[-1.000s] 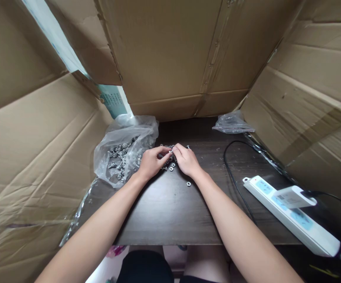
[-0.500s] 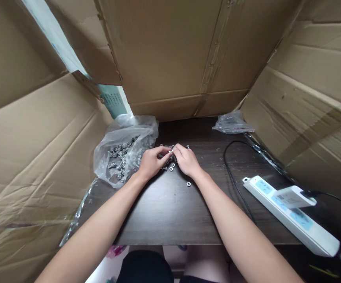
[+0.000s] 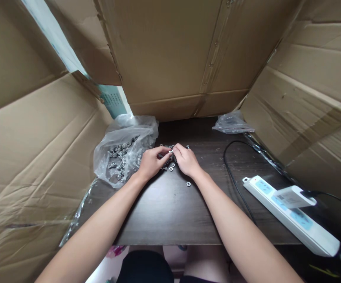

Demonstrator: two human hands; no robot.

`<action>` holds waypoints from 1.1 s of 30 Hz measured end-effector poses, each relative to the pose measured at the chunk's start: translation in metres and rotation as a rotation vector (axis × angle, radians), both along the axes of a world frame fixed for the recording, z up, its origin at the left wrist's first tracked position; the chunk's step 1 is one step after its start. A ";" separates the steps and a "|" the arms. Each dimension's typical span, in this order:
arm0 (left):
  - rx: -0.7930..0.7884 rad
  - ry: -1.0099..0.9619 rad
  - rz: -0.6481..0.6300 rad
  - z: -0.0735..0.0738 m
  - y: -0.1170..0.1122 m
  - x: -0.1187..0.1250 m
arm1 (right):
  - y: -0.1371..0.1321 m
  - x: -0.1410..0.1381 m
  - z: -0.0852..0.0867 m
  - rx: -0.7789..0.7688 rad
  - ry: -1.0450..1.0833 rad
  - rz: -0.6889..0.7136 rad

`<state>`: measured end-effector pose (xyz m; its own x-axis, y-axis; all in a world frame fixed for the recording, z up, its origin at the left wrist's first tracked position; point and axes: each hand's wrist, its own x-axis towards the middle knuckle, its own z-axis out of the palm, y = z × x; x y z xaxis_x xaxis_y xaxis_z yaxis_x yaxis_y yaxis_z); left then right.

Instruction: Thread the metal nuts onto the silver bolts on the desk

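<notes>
Over the dark table, the fingertips of both hands meet at a small shiny bolt (image 3: pixel 171 151). My left hand (image 3: pixel 151 163) is closed in a pinch on it, thumb and forefinger from the left. My right hand (image 3: pixel 186 160) is closed too, its fingers pressed on the bolt's right end; whether a nut sits there is hidden. Beneath and between the hands lies a small pile of nuts and bolts, partly covered. Two loose nuts (image 3: pixel 171 169) show in front of the pile. Another nut (image 3: pixel 188 184) lies alone near my right wrist.
A clear plastic bag (image 3: pixel 102 161) full of bolts (image 3: pixel 120 153) lies open at the left. Another crumpled bag (image 3: pixel 232 122) is at the back right. A white power strip (image 3: pixel 294 220) and black cable (image 3: pixel 228 169) are on the right. Cardboard walls (image 3: pixel 170 55) enclose the table (image 3: pixel 164 216).
Almost nothing differs. Both hands stay in the same place, fingertips on the bolt, with at most a tiny shift of the right-hand fingers.
</notes>
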<state>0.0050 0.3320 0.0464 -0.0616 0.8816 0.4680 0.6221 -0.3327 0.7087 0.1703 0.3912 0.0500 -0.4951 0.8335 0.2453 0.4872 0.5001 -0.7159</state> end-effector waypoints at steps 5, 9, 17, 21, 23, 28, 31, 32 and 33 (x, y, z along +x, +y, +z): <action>-0.001 0.002 0.003 0.000 -0.001 0.001 | 0.000 0.000 0.001 0.012 -0.029 -0.001; 0.002 0.013 0.002 0.001 -0.001 0.001 | 0.001 -0.001 0.001 0.020 -0.065 0.000; 0.006 0.009 0.001 0.000 -0.001 0.001 | -0.001 0.001 0.002 -0.021 -0.013 0.008; 0.004 0.017 -0.002 0.001 -0.001 0.002 | -0.001 0.001 0.002 -0.017 -0.004 0.014; 0.003 0.021 -0.004 0.001 -0.001 0.002 | 0.000 0.000 0.001 0.000 -0.013 0.014; 0.002 0.027 -0.001 0.002 -0.002 0.002 | 0.000 -0.001 0.001 0.009 -0.035 -0.001; 0.003 0.018 -0.003 0.003 -0.002 0.002 | -0.001 0.000 0.002 -0.013 -0.012 -0.002; 0.001 0.014 -0.003 0.003 -0.002 0.002 | -0.001 0.000 0.002 -0.017 -0.002 0.001; -0.002 0.010 -0.003 0.003 -0.002 0.002 | -0.001 0.000 0.002 -0.019 0.005 0.003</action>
